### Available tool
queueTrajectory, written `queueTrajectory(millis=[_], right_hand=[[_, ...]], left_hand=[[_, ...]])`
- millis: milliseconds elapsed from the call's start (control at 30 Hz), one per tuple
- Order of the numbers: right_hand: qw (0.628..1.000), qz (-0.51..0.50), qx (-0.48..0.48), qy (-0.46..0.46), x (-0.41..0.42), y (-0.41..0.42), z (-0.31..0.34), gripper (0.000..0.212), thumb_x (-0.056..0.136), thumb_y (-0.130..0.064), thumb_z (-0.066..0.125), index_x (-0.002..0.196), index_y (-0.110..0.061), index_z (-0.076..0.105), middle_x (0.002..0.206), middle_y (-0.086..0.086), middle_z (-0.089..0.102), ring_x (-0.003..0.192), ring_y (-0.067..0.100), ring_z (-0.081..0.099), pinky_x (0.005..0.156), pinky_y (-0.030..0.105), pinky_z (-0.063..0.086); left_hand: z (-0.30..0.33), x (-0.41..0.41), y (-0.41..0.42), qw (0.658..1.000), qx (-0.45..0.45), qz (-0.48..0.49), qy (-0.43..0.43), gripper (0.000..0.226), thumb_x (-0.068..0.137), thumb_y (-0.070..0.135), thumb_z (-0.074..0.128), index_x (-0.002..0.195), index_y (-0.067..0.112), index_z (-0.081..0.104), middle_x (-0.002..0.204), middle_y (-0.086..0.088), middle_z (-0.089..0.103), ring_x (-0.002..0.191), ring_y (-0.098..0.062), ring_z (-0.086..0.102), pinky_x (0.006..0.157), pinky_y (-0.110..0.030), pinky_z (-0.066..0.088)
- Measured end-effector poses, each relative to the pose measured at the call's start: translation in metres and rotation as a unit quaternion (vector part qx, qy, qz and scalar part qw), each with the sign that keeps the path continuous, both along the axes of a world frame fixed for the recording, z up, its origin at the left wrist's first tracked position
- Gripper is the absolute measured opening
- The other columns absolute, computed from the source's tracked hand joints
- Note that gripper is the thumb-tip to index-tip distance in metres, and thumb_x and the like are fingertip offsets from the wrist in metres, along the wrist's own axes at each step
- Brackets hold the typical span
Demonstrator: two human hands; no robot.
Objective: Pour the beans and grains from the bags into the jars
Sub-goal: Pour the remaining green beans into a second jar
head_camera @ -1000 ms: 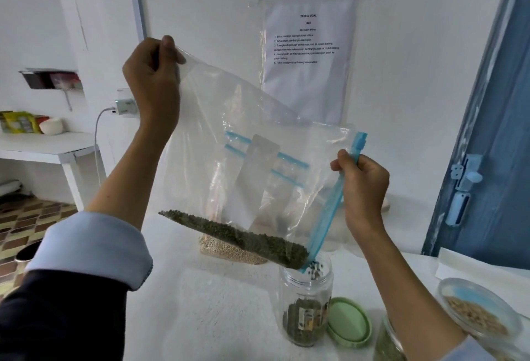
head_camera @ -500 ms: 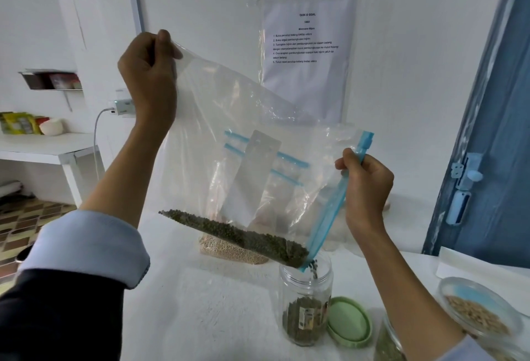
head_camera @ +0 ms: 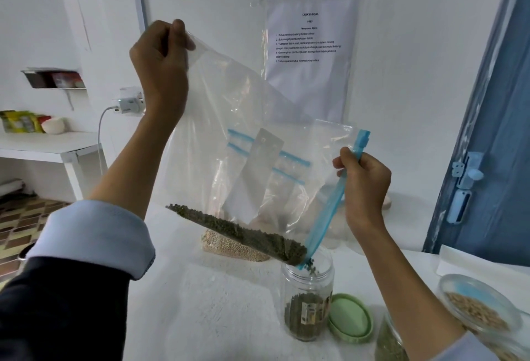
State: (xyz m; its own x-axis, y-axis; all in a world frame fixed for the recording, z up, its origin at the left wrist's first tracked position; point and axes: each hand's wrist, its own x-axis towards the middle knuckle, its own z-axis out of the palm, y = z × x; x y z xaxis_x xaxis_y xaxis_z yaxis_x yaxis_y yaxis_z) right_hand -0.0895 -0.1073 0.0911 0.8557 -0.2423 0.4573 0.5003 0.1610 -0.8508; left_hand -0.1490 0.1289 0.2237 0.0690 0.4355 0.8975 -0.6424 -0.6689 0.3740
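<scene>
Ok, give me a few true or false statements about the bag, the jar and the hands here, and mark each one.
1. The left hand grips the raised corner of the clear plastic zip bag. True.
2. The right hand rests on the round green plastic lid. False: it pinches the blue zip strip at the bag's mouth; the lid lies on the white table beside the jar.
3. Small dark green beans lie along the bag's lower edge, sloping toward the clear glass jar. True.
4. The jar is empty. False: beans already fill its lower part.
5. The bag's low corner sits over the jar's open mouth. True.
</scene>
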Motion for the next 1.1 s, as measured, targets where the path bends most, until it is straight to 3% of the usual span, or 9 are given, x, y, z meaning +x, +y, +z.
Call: queueTrajectory(millis=[267, 367, 433, 700, 967, 1100], right_hand=[[1.000, -0.011, -0.003, -0.022, -0.0023, 0.0009, -0.0028, 0.023, 0.092, -0.021, 0.059, 0.071, -0.012, 0.061, 0.068, -0.008, 0.063, 0.059, 0.001, 0.054, 0.066, 0.018, 0.044], [1.000, -0.008, -0.011, -0.018, -0.0015, -0.0001, -0.0034, 0.023, 0.093, -0.022, 0.058, 0.074, -0.009, 0.063, 0.067, -0.010, 0.063, 0.055, -0.004, 0.054, 0.061, 0.011, 0.044], [1.000, -0.025, 0.000, -0.013, -0.0007, -0.0009, -0.0048, 0.023, 0.092, -0.022, 0.058, 0.074, -0.008, 0.063, 0.067, -0.010, 0.063, 0.055, -0.005, 0.053, 0.062, 0.014, 0.043], [0.999, -0.033, 0.009, -0.020, 0.0002, -0.0026, -0.0045, 0.023, 0.093, -0.024, 0.058, 0.081, -0.006, 0.064, 0.069, -0.009, 0.062, 0.060, -0.002, 0.055, 0.069, 0.019, 0.044], [1.000, -0.008, -0.017, -0.010, 0.0050, -0.0021, 0.0013, 0.021, 0.093, -0.023, 0.060, 0.080, -0.008, 0.066, 0.072, -0.008, 0.064, 0.067, 0.004, 0.057, 0.070, 0.018, 0.043], [1.000, -0.020, -0.012, -0.015, 0.0038, -0.0003, -0.0016, 0.021, 0.093, -0.023, 0.059, 0.082, -0.007, 0.067, 0.072, -0.008, 0.064, 0.067, 0.004, 0.057, 0.068, 0.018, 0.043]], left_hand=[[-0.0009, -0.0002, -0.0012, 1.000, 0.012, 0.022, 0.000, 0.032, 0.092, 0.029, 0.046, 0.060, 0.030, 0.051, 0.048, 0.015, 0.046, 0.054, -0.008, 0.041, 0.057, -0.024, 0.033], [0.0008, -0.0002, -0.0014, 0.999, 0.021, 0.026, 0.001, 0.032, 0.092, 0.031, 0.046, 0.060, 0.030, 0.051, 0.051, 0.012, 0.044, 0.053, -0.017, 0.041, 0.057, -0.029, 0.033], [0.0024, 0.0001, -0.0012, 0.999, 0.026, 0.023, 0.002, 0.032, 0.092, 0.031, 0.046, 0.061, 0.030, 0.051, 0.050, 0.009, 0.043, 0.052, -0.023, 0.040, 0.055, -0.032, 0.031], [0.0036, 0.0019, 0.0016, 0.999, 0.026, 0.035, -0.013, 0.032, 0.092, 0.032, 0.046, 0.060, 0.030, 0.051, 0.051, 0.007, 0.043, 0.054, -0.023, 0.040, 0.057, -0.034, 0.033], [0.0054, -0.0009, 0.0028, 0.999, 0.025, 0.031, -0.037, 0.032, 0.094, 0.031, 0.047, 0.062, 0.031, 0.052, 0.051, 0.015, 0.045, 0.056, -0.022, 0.042, 0.056, -0.034, 0.033], [0.0048, -0.0008, 0.0063, 0.998, 0.025, 0.039, -0.036, 0.032, 0.093, 0.032, 0.047, 0.061, 0.032, 0.051, 0.055, 0.010, 0.046, 0.058, -0.025, 0.043, 0.057, -0.037, 0.034]])
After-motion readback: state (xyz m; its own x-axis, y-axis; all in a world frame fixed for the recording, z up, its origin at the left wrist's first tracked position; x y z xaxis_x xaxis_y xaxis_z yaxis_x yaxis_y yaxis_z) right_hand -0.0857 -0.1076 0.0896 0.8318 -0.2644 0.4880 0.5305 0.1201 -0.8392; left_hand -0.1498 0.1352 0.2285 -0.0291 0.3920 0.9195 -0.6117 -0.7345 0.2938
